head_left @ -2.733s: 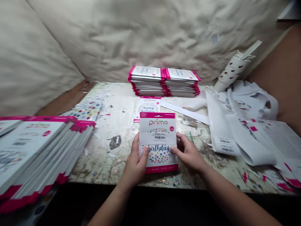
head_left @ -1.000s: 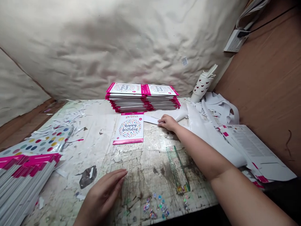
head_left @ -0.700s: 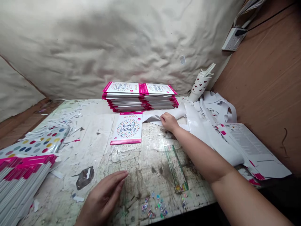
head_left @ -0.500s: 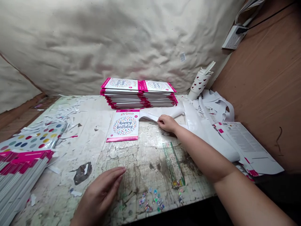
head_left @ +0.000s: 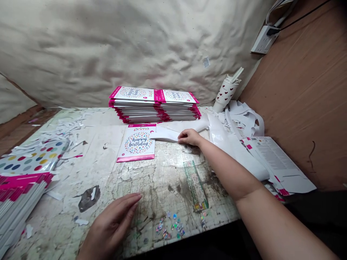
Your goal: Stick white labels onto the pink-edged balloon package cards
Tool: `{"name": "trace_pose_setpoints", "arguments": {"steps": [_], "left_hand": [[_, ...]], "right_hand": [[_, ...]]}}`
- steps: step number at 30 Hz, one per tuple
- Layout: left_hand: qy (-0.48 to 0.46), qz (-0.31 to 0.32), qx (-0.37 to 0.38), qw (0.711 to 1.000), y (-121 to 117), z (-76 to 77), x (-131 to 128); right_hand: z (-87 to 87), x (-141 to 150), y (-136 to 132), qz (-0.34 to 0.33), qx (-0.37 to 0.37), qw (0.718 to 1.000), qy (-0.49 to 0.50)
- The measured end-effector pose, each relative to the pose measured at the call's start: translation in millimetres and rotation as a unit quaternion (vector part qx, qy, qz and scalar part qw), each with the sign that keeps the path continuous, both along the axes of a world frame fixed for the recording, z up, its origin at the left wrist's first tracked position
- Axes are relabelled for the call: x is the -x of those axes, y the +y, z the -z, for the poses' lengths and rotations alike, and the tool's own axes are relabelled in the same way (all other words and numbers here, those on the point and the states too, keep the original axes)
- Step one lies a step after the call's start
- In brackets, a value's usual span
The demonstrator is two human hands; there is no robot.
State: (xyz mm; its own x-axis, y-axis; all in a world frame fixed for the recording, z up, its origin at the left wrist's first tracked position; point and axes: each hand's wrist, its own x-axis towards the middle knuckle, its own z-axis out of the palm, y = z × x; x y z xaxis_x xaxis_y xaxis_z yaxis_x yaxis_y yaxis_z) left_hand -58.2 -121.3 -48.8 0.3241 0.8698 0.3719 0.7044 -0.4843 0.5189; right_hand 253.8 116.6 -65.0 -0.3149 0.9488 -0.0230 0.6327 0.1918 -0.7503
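Observation:
My right hand (head_left: 189, 137) reaches across the worn table (head_left: 162, 180) and pinches the end of a long white paper strip (head_left: 165, 134), lifting it slightly. Just left of it lies a single "happy birthday" packet (head_left: 137, 142) with pink borders, flat on the table. My left hand (head_left: 111, 225) rests flat near the front edge, fingers stretched out, holding nothing. Behind the packet stand two side-by-side stacks of the same packets (head_left: 153, 104).
A heap of white paper strips and printed sheets (head_left: 255, 144) fills the right side. A heart-patterned cup (head_left: 225, 95) stands at the back right. More packets (head_left: 18, 191) are stacked at the left edge, with a dotted foil sheet (head_left: 32, 159) beside. Confetti (head_left: 170, 225) lies near the front.
The packet I held in both hands now lies flat on the table. My right hand has taken the strip's end and drawn it leftward toward the packet. My left hand stays flat.

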Motion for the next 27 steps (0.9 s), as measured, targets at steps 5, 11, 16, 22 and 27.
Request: {"name": "trace_pose_setpoints", "arguments": {"steps": [5, 11, 16, 22, 27], "left_hand": [[0.001, 0.006, 0.024, 1.000, -0.7, 2.1, 0.7], [0.011, 0.010, 0.028, 1.000, -2.2, 4.0, 3.0], [0.016, 0.012, 0.023, 1.000, -4.0, 4.4, 1.9], [0.043, 0.030, -0.061, 0.997, 5.3, -18.4, -21.2], [0.132, 0.030, -0.209, 0.969, 13.5, -40.8, -44.7]], "right_hand": [[-1.7, 1.6, -3.3, -0.010, -0.038, 0.999, -0.011], [0.4, 1.1, 0.1, -0.015, -0.038, 0.998, -0.037], [-3.8, 1.4, -4.1, -0.035, -0.078, 0.992, -0.096], [-22.9, 19.3, -26.9, -0.087, -0.188, 0.957, -0.203], [-38.3, 67.0, -97.1, -0.244, -0.269, 0.890, -0.277]]}}
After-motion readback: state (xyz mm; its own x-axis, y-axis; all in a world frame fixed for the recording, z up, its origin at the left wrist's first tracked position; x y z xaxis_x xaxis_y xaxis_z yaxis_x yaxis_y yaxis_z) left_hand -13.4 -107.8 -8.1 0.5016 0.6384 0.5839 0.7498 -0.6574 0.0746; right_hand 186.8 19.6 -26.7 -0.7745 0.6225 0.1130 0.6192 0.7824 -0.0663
